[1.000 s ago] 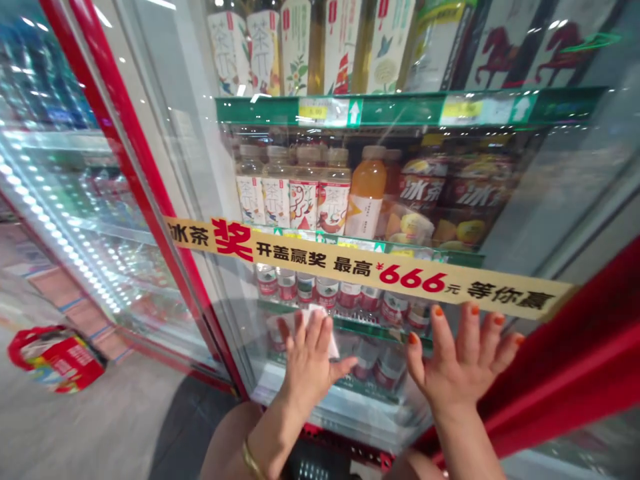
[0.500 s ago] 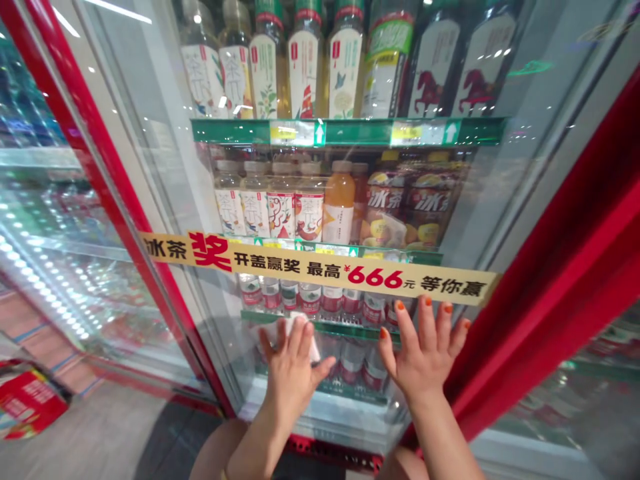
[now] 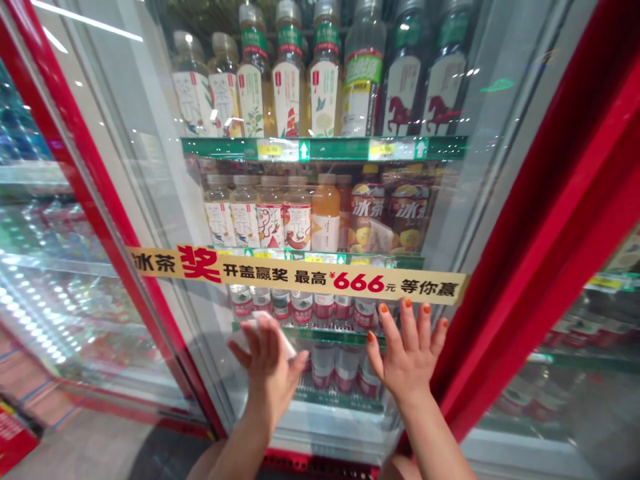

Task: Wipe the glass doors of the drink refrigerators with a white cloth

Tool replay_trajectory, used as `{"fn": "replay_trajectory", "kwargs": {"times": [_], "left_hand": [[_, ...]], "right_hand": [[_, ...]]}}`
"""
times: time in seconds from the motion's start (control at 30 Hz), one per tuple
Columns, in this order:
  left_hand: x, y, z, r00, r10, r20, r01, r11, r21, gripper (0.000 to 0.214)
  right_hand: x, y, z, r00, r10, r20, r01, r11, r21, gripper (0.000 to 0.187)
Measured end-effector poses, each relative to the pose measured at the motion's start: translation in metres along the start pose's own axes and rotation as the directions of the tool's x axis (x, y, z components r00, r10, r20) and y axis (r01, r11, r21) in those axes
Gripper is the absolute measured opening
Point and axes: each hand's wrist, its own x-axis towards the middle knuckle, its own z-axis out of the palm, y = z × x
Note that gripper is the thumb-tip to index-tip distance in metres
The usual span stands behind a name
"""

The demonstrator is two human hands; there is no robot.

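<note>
My left hand (image 3: 265,360) holds a folded white cloth (image 3: 281,337), perhaps a tissue, under its fingers against the glass door (image 3: 310,437) of a drinks fridge. Part of the cloth is hidden behind the fingers. To the right, my right hand (image 3: 411,353) lies on the same glass with its fingers spread, holding nothing. Its fingertips are just below a yellow sticker strip (image 3: 295,277) with black and red lettering that runs across the door.
Behind the glass, several bottles (image 3: 287,87) stand on green-edged shelves (image 3: 330,148). Red door frames (image 3: 520,267) border both sides. More lit shelves (image 3: 35,177) are at the left. A red box (image 3: 15,430) sits on the floor at the lower left.
My left hand has moved left with the cloth and tilted, its fingers closer together. My right hand stays spread on the glass. The view has shifted slightly.
</note>
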Motion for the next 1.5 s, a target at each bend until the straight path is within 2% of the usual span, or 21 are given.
{"fn": "replay_trajectory", "kwargs": {"times": [0.07, 0.17, 0.23, 0.3, 0.37, 0.4, 0.47, 0.53, 0.6, 0.7, 0.77, 0.83, 0.87, 0.93, 1.03, 1.1, 1.17, 1.27, 1.33, 1.43, 1.5], "left_hand": [[0.029, -0.022, -0.010, 0.975, -0.212, -0.066, 0.212, 0.977, -0.014, 0.088], [0.076, -0.019, -0.016, 0.954, -0.274, -0.120, 0.274, 0.962, -0.022, 0.089], [0.076, 0.004, -0.011, 0.986, -0.144, -0.083, 0.141, 0.989, -0.039, 0.095], [0.051, 0.023, -0.004, 0.996, 0.080, -0.025, -0.081, 0.996, -0.032, 0.099], [0.024, 0.020, -0.002, 0.983, 0.185, 0.000, -0.185, 0.983, -0.002, 0.096], [0.019, 0.010, -0.004, 0.989, 0.150, -0.010, -0.150, 0.989, 0.005, 0.094], [0.032, -0.020, -0.014, 0.996, -0.050, -0.071, 0.050, 0.999, -0.007, 0.091], [0.067, -0.044, -0.025, 0.966, -0.220, -0.135, 0.218, 0.976, -0.027, 0.088], [0.098, -0.046, -0.028, 0.955, -0.262, -0.138, 0.260, 0.965, -0.030, 0.090], [0.093, -0.018, -0.017, 0.996, -0.065, -0.057, 0.064, 0.998, -0.017, 0.099], [0.060, -0.002, -0.006, 0.991, 0.136, -0.013, -0.136, 0.991, -0.009, 0.097], [0.031, -0.007, -0.003, 0.980, 0.200, 0.000, -0.200, 0.980, -0.002, 0.091], [0.026, -0.019, -0.005, 0.986, 0.166, -0.007, -0.166, 0.986, 0.005, 0.088], [0.040, -0.049, -0.017, 0.999, -0.031, -0.022, 0.031, 1.000, 0.003, 0.087], [0.098, -0.074, -0.038, 0.936, -0.351, -0.037, 0.350, 0.936, -0.036, 0.087], [0.129, -0.059, -0.042, 0.922, -0.384, -0.046, 0.381, 0.922, -0.066, 0.092], [0.134, -0.021, -0.035, 0.964, -0.261, -0.048, 0.258, 0.964, -0.059, 0.099], [0.097, 0.038, -0.012, 1.000, 0.019, 0.019, -0.018, 1.000, -0.013, 0.108], [0.066, 0.050, -0.002, 0.983, 0.176, 0.055, -0.176, 0.984, -0.001, 0.106], [0.058, 0.011, -0.009, 0.970, 0.233, 0.077, -0.232, 0.973, -0.011, 0.100], [0.082, -0.033, -0.026, 0.995, 0.034, 0.089, -0.032, 0.999, -0.021, 0.101]], "right_hand": [[-0.001, 0.000, 0.001, 1.000, 0.012, -0.002, -0.012, 1.000, -0.005, 0.084], [-0.002, 0.001, 0.001, 1.000, 0.016, -0.006, -0.016, 1.000, -0.012, 0.084], [-0.002, 0.001, 0.000, 1.000, 0.009, 0.001, -0.009, 1.000, -0.008, 0.085], [-0.003, 0.002, 0.000, 1.000, 0.006, 0.008, -0.006, 1.000, 0.001, 0.086], [-0.003, 0.002, 0.000, 1.000, 0.008, 0.009, -0.008, 1.000, 0.002, 0.087], [-0.004, 0.002, 0.001, 1.000, 0.008, 0.008, -0.008, 1.000, -0.001, 0.087], [-0.004, 0.001, 0.003, 1.000, 0.004, 0.005, -0.004, 1.000, -0.010, 0.087], [-0.004, 0.001, 0.003, 1.000, 0.002, 0.001, -0.002, 1.000, -0.020, 0.087], [-0.004, 0.001, 0.003, 1.000, 0.006, -0.002, -0.006, 1.000, -0.025, 0.086], [-0.004, 0.002, 0.002, 1.000, 0.009, 0.002, -0.009, 1.000, -0.010, 0.087], [-0.004, 0.002, 0.002, 1.000, 0.002, 0.005, -0.002, 1.000, 0.004, 0.088], [-0.005, 0.002, 0.002, 1.000, 0.004, 0.011, -0.004, 1.000, 0.009, 0.088], [-0.005, 0.002, 0.002, 1.000, 0.010, 0.014, -0.010, 1.000, 0.010, 0.088], [-0.006, 0.000, 0.003, 0.999, 0.032, 0.017, -0.032, 0.999, 0.010, 0.090], [-0.007, -0.001, 0.005, 0.998, 0.058, 0.007, -0.059, 0.998, 0.008, 0.092], [-0.008, -0.002, 0.005, 0.998, 0.064, 0.000, -0.064, 0.998, 0.009, 0.092], [-0.008, -0.002, 0.005, 0.998, 0.062, 0.002, -0.062, 0.998, 0.013, 0.091], [-0.007, -0.002, 0.006, 0.998, 0.056, 0.019, -0.056, 0.998, 0.021, 0.091], [-0.006, -0.001, 0.004, 0.999, 0.046, 0.026, -0.046, 0.999, 0.020, 0.092], [-0.004, 0.001, -0.004, 0.999, 0.029, 0.043, -0.030, 0.999, 0.032, 0.092], [0.000, 0.003, -0.014, 0.995, 0.031, 0.090, -0.037, 0.997, 0.074, 0.089]]}}
